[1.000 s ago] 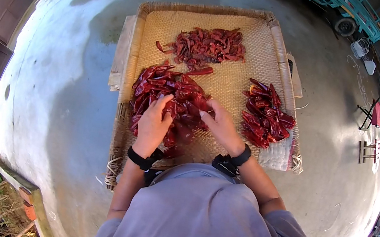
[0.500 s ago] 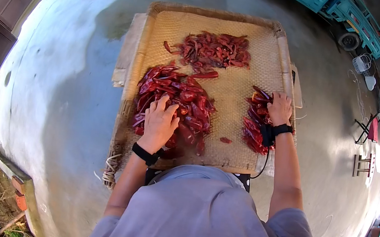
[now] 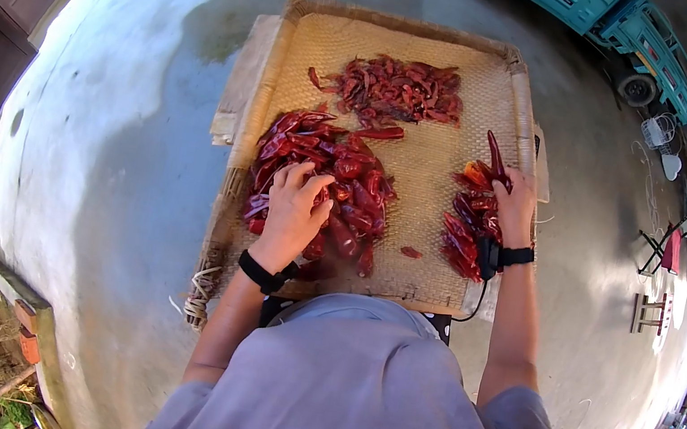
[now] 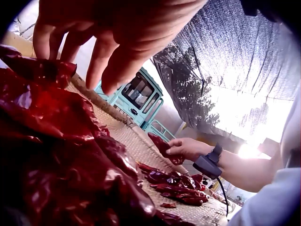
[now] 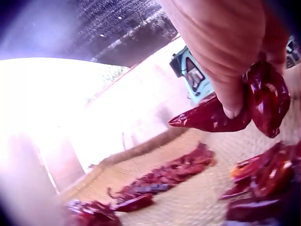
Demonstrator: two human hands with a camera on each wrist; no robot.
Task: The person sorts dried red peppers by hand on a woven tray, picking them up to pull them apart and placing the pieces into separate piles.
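A large pile of glossy dried red chilies lies at the near left of a woven tray. My left hand is over this pile, fingers relaxed and slightly bent; in the left wrist view its fingertips hang close above the chilies. At the tray's right side, my right hand pinches red chilies between thumb and fingers, held above a smaller chili pile. The right wrist view shows one pointed chili at the thumb and a rounder one beside it.
A third pile, of darker, shrivelled chili pieces, lies toward the tray's far end. One small red piece sits between the two near piles. Beyond the tray are concrete floor, a teal truck and a small stool.
My right hand has left the large pile, moved right to the smaller one, and now pinches chilies lifted there. The left hand has stayed over the large pile.
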